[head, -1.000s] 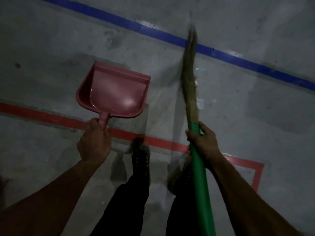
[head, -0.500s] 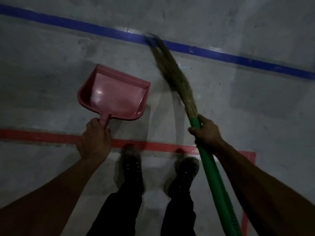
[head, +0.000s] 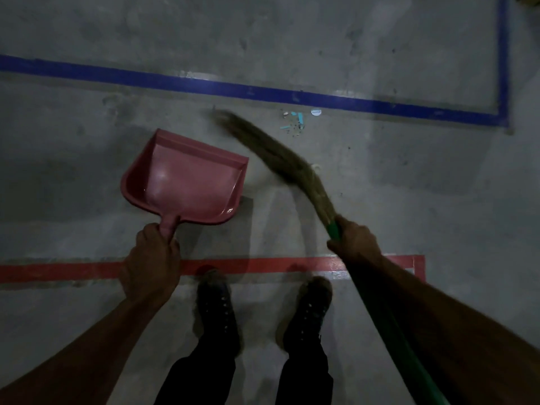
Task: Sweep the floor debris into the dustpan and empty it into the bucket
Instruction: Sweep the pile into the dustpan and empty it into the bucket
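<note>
Concrete floor [head: 380,185], dim light. A blue tape line [head: 204,84] runs across the far side and turns a corner at right; a red tape line [head: 263,264] crosses just ahead of the person's shoes [head: 217,311]. No bucket in view, so emptying looks some way off.

Broom [head: 280,159]: green handle running down past the right arm, brown bristle head angled up and to the left, tip blurred, which suggests a stroke in progress. Bristle tip sits near the dustpan's far right corner, apart from it. The right hand [head: 355,241] grips the handle right at the bristle collar, fingers clenched round it; the low grip probably gives short, controlled flicks.

Dustpan [head: 187,182]: pink, open mouth facing away from the person toward the blue line, so swept material can enter. Whether its lip touches the floor or hangs just above it I cannot tell; its shadow falls below and to the right. Pan interior appears empty. The left hand [head: 152,264] holds the stub handle, fingers wrapped round it, steadying the pan.

Debris [head: 296,122]: small cluster of teal scraps, dark grit and a white disc, lying just below the blue line, to the right of the bristle tip and well apart from the pan. Judged: collection not yet begun.
</note>
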The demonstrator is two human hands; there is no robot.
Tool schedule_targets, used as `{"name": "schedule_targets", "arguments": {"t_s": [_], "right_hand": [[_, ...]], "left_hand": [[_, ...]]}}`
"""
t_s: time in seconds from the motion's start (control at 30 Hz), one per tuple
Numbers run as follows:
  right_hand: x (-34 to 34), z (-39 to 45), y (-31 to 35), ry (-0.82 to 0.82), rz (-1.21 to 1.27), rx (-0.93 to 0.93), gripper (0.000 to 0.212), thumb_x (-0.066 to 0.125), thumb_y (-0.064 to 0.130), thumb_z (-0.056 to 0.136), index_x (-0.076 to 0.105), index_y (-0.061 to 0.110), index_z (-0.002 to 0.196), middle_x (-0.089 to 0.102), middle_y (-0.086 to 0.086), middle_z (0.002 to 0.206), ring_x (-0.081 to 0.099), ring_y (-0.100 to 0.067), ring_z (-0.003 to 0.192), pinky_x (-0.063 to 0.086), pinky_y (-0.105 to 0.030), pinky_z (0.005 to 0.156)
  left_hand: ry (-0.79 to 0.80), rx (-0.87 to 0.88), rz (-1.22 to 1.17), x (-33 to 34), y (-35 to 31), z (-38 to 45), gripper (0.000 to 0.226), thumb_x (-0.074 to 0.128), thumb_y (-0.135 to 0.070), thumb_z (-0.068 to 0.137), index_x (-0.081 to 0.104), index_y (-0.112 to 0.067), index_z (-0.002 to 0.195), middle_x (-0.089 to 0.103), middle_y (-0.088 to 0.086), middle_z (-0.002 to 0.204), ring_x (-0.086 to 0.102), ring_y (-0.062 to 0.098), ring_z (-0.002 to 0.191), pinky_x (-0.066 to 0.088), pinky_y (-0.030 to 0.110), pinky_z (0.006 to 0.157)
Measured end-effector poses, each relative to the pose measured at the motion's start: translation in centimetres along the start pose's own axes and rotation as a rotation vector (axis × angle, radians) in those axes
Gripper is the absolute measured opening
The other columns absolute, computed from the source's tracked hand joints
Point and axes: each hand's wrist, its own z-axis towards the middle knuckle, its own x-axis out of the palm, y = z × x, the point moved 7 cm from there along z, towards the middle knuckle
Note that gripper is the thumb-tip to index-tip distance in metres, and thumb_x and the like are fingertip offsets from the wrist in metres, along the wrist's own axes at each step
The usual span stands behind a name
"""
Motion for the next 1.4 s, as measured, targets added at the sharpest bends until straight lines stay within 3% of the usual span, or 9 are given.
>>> {"name": "schedule_targets", "arguments": {"t_s": [0.13, 0.3, 0.53, 0.63, 0.73, 0.9, 1.03, 1.27, 1.4], "right_hand": [[-3.0, 2.0, 2.6, -0.078, 0.103, -0.073, 0.062, 0.065, 0.025, 0.085, 0.040, 0.022, 0.142, 0.063, -0.011, 0.117, 0.062, -0.023, 0.081, 0.050, -0.028, 0.060], [-3.4, -0.7, 4.5, -0.071, 0.652, -0.084, 0.073, 0.063, 0.015, 0.087, 0.029, 0.030, 0.150, 0.059, -0.007, 0.114, 0.068, -0.027, 0.066, 0.059, -0.036, 0.050], [0.4, -2.9, -1.5, -0.257, 1.107, 0.273, 0.070, 0.067, 0.010, 0.085, 0.037, 0.025, 0.146, 0.064, -0.017, 0.097, 0.063, -0.030, 0.057, 0.056, -0.037, 0.054], [3.4, -2.9, -2.6, -0.277, 1.042, 0.413, 0.063, 0.071, 0.018, 0.074, 0.050, 0.017, 0.134, 0.066, -0.014, 0.096, 0.067, -0.037, 0.077, 0.058, -0.053, 0.073], [5.2, -1.7, -0.3, -0.212, 0.978, 0.416, 0.043, 0.071, 0.017, 0.074, 0.058, 0.014, 0.115, 0.064, -0.007, 0.095, 0.064, -0.030, 0.084, 0.056, -0.044, 0.083], [5.5, 2.9, 7.0, -0.096, 1.053, 0.272, 0.052, 0.066, 0.020, 0.069, 0.057, 0.016, 0.120, 0.066, -0.015, 0.098, 0.068, -0.037, 0.083, 0.059, -0.053, 0.074], [3.0, 5.0, 9.8, -0.096, 1.041, 0.168, 0.036, 0.065, 0.017, 0.071, 0.054, 0.019, 0.105, 0.063, -0.014, 0.097, 0.067, -0.038, 0.086, 0.058, -0.054, 0.075], [-6.2, 0.6, 4.1, -0.212, 0.664, 0.078, 0.059, 0.063, 0.017, 0.084, 0.043, 0.020, 0.139, 0.062, -0.009, 0.098, 0.067, -0.028, 0.063, 0.057, -0.034, 0.049], [-11.2, 3.8, 0.8, -0.246, 0.451, 0.027, 0.061, 0.064, 0.017, 0.085, 0.040, 0.021, 0.141, 0.061, -0.014, 0.112, 0.068, -0.030, 0.075, 0.060, -0.042, 0.061]], "left_hand": [[0.010, 0.024, -0.010, 0.3, -1.0, 0.1, 0.027, 0.053, -0.024, 0.095, 0.047, -0.002, 0.109, 0.053, 0.024, 0.105, 0.058, 0.046, 0.088, 0.045, 0.052, 0.074], [0.035, 0.005, 0.007, -0.4, -2.7, 0.8, 0.031, 0.051, -0.029, 0.095, 0.045, -0.005, 0.113, 0.053, 0.022, 0.112, 0.057, 0.046, 0.094, 0.043, 0.050, 0.077], [0.043, 0.022, 0.005, -0.9, -4.2, 2.3, 0.030, 0.051, -0.030, 0.094, 0.045, -0.007, 0.113, 0.052, 0.021, 0.112, 0.056, 0.047, 0.098, 0.043, 0.050, 0.079], [0.031, 0.035, 0.013, -0.7, -4.2, 2.8, 0.030, 0.052, -0.029, 0.093, 0.046, -0.007, 0.113, 0.054, 0.021, 0.111, 0.057, 0.047, 0.098, 0.044, 0.050, 0.078], [0.033, 0.043, 0.024, -0.2, -3.8, 3.3, 0.029, 0.052, -0.029, 0.093, 0.046, -0.008, 0.112, 0.054, 0.020, 0.108, 0.058, 0.045, 0.096, 0.044, 0.050, 0.077], [0.037, 0.061, 0.047, 0.5, -3.1, 4.1, 0.032, 0.051, -0.032, 0.094, 0.046, -0.008, 0.115, 0.054, 0.021, 0.111, 0.058, 0.045, 0.097, 0.044, 0.050, 0.078], [0.029, 0.066, 0.059, 0.7, -2.9, 4.3, 0.032, 0.050, -0.033, 0.095, 0.045, -0.007, 0.112, 0.053, 0.020, 0.110, 0.058, 0.043, 0.096, 0.044, 0.050, 0.077], [0.086, 0.053, 0.002, 0.3, -5.0, 2.4, 0.029, 0.049, -0.032, 0.095, 0.045, -0.007, 0.109, 0.052, 0.017, 0.109, 0.058, 0.040, 0.094, 0.044, 0.047, 0.076], [0.093, 0.065, -0.004, 1.5, -6.9, 1.4, 0.028, 0.050, -0.029, 0.095, 0.047, -0.006, 0.110, 0.053, 0.017, 0.109, 0.059, 0.039, 0.095, 0.045, 0.047, 0.075]]}}
